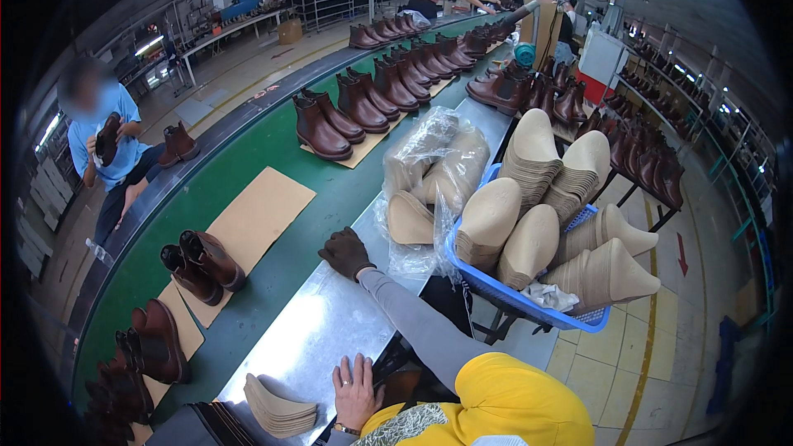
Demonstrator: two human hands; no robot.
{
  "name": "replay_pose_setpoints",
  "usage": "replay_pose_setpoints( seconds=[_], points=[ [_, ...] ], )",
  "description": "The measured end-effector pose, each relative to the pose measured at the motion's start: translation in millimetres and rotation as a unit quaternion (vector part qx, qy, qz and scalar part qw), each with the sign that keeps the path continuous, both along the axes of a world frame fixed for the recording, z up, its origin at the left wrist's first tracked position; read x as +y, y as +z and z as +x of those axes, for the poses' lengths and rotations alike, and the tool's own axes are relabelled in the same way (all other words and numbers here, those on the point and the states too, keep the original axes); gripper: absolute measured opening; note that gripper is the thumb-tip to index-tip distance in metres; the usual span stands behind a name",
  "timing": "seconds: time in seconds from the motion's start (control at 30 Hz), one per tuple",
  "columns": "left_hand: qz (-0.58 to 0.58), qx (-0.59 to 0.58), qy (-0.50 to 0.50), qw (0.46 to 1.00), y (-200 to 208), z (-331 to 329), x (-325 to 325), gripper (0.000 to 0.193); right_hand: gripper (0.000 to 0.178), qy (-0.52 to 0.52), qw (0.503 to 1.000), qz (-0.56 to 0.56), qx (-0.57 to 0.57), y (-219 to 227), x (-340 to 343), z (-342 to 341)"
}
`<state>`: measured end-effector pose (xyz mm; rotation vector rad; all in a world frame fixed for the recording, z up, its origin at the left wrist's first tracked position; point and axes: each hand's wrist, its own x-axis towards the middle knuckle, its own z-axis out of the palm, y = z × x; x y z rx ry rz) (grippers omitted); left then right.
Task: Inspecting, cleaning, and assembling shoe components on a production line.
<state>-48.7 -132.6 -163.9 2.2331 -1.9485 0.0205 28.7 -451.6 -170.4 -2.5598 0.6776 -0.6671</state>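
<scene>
My left hand [357, 391] is bare, with a ring and a wristband, and its fingers lie spread at the near edge of a shiny metal table [310, 322]. Beside it, a fanned stack of beige insole-shaped pieces [279, 407] lies on the metal. My right hand [347, 253], in a dark glove, reaches out to the table's far edge by the green conveyor belt [277, 272]. Its fingers look curled, with no object visible in them. Right of that glove is a clear plastic bag [429, 190] holding more beige pieces.
A blue basket [529, 307] packed with beige stacks stands at the right. Brown ankle boots [322, 128] line the belt on cardboard sheets [260, 205]. A pair of boots [202, 264] stands nearer. Across the belt, a seated person [111, 140] holds a boot. Boot racks [648, 157] stand at far right.
</scene>
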Motion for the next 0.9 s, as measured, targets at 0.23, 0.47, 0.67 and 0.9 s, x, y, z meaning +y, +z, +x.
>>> replay_pose_setpoints(
  seconds=[0.23,0.47,0.67,0.9],
  points=[
    [-0.001,-0.006,-0.004,1.000,1.5,0.0,0.0,0.071,0.031,-0.003,1.000,-0.008,0.002,-4.9,-2.1,2.2],
    [0.000,-0.008,-0.003,1.000,0.7,0.2,0.6,0.071,0.030,0.000,1.000,0.004,0.010,-5.1,-1.7,3.1],
    [0.004,-0.009,-0.003,1.000,1.1,-0.1,0.1,0.071,0.030,-0.004,1.000,-0.001,0.002,-4.7,-2.1,2.2],
    [0.003,-0.003,-0.004,1.000,-0.1,0.3,0.0,0.070,0.029,-0.004,1.000,-0.007,0.002,-3.1,-1.5,1.2]
  ],
)
